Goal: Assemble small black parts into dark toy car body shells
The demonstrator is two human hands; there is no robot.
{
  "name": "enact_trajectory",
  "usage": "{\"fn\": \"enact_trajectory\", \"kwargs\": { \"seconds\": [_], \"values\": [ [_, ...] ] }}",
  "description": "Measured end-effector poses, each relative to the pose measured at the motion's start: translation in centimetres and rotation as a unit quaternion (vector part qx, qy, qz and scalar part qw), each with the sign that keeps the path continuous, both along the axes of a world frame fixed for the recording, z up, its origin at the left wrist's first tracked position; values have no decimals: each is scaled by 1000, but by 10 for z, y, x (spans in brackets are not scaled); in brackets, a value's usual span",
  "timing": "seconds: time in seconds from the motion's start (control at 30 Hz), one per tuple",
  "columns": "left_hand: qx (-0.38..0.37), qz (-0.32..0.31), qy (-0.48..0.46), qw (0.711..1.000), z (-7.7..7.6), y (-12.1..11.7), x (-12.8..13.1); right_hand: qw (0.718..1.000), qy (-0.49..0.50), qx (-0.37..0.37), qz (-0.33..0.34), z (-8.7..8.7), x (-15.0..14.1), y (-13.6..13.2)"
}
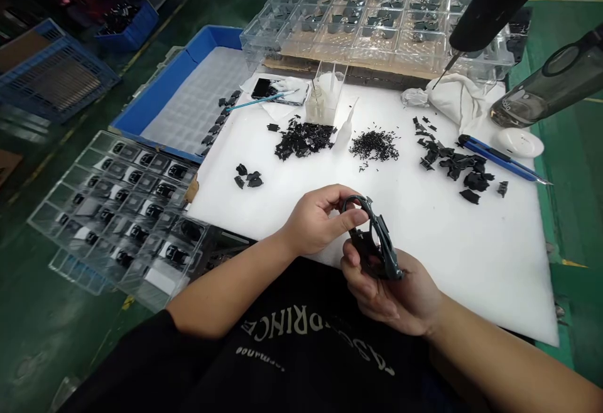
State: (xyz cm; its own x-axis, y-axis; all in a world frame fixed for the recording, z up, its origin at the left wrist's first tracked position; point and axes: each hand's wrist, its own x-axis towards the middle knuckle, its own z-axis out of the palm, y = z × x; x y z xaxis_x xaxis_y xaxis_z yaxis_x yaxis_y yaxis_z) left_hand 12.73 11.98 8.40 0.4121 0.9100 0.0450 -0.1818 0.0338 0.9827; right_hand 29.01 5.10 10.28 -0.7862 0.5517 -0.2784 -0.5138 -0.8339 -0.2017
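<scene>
Item one: dark frame [387, 243], a curved plastic piece with openings, held in the air over the near edge of the white board [461, 256]. Left hand [318, 221]: thumb and fingers pinched on the frame's upper end. Right hand [398, 293]: fingers and palm curled around its lower end, a narrow hold.

On the white board, left part: a small group of black pieces [253, 179]. Toward its far middle: a heap of black bits [304, 141]; a pale squeeze bottle [345, 131], upright, just beside the heap; a scatter of tiny black pins [375, 146]; a small glass bottle [316, 109]; a thin blue stick [258, 100].

On the board's right part: a spread of curved black pieces [475, 180]; a blue knife [494, 158]; a white case [521, 143]; a white cloth [459, 102].

Above the board's far right: a black screwdriver [490, 11], tip pointing down.

Beyond the board's far edge: clear boxes [426, 42] with many compartments, dark parts inside.

Left of the board: a blue bin [162, 86] and a clear sorting tray [80, 177] holding dark parts.
</scene>
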Motion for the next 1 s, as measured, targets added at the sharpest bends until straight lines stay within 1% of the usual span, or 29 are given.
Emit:
{"fn": "enact_trajectory", "kwargs": {
  "seconds": [0.23, 0.4, 0.53, 0.63, 0.7, 0.83, 1.0],
  "values": [
    [-6, -1, -1, 1000, 0, 0, 0, 1000, -1, -3, 2, 1, -1, 0],
    [10, -18, -21, 1000, -2, 0, -1, 999, -36, 18, -13, 5, -4, -2],
    [40, -71, -39, 996, -2, -1, -3, 993, -92, 41, -60, 8, -6, -3],
    [66, -115, -22, 991, -1, -1, -4, 987, -130, 37, -86, 9, -9, -4],
    [73, -126, -11, 989, 0, -2, -4, 982, -158, 35, -98, 10, -10, -3],
    [75, -119, 4, 990, 3, -2, -3, 973, -197, 41, -113, 10, -13, -2],
    [69, -104, 19, 992, 7, -3, 0, 977, -191, 33, -87, 13, -13, 0]
  ]
}}
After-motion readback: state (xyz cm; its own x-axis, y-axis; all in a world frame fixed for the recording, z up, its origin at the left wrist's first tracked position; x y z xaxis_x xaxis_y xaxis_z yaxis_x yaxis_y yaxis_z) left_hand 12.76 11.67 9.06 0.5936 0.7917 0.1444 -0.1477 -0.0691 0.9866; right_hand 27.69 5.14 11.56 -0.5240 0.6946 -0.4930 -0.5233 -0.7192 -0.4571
